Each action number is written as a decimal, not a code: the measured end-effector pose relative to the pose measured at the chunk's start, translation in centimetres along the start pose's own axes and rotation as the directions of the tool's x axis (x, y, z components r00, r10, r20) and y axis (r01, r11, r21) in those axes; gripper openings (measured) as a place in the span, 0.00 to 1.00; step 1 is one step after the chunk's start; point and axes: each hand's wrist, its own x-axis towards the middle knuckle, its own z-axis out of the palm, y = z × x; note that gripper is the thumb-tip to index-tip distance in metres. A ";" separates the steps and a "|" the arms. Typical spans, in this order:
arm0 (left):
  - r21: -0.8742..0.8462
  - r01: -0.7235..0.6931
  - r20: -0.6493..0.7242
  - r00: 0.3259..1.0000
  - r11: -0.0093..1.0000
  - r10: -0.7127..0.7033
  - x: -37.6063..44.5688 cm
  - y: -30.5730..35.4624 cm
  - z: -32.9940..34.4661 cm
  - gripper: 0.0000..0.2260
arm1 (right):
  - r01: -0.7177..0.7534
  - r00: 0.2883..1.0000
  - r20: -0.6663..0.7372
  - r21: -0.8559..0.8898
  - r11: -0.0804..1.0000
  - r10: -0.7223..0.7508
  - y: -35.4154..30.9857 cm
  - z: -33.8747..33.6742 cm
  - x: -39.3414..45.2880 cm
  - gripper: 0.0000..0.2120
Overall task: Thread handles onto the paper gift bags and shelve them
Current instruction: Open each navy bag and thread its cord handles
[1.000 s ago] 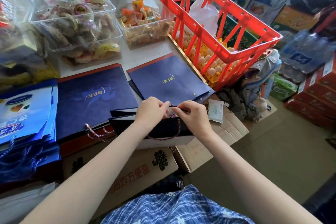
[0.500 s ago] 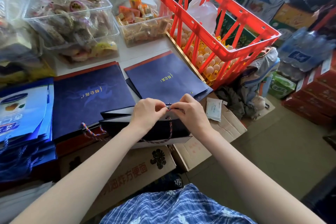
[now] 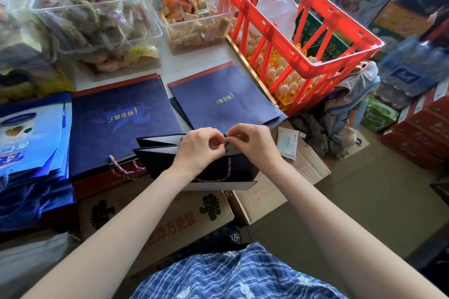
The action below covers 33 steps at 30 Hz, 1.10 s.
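A dark navy paper gift bag (image 3: 160,160) stands open-mouthed at the table's front edge. A twisted red, white and blue rope handle (image 3: 228,165) hangs in a loop down its near face. My left hand (image 3: 200,148) and my right hand (image 3: 252,142) meet at the bag's top rim and both pinch the rope's end between their fingertips. Another flat navy bag (image 3: 218,99) lies just behind my hands. To the left lies a stack of navy bags (image 3: 116,119), with a rope handle (image 3: 124,170) sticking out at its front.
A red crate (image 3: 298,24) of eggs stands at the right. Clear bins of snacks (image 3: 97,19) sit at the back. Light blue bags (image 3: 31,136) are piled at the left. Cardboard boxes (image 3: 170,213) sit below the table edge, and a wet-wipe pack (image 3: 288,143) lies by my right hand.
My two hands have drawn closer together at the bag's rim, and the rope end now shows between the fingertips. The bag itself has stayed in place.
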 end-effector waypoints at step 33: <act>-0.012 0.039 0.202 0.979 0.999 -0.036 1.7 0.0 -0.5 0.07 | -0.122 0.990 0.094 0.166 0.979 0.108 0.1 -0.2 0.4 0.16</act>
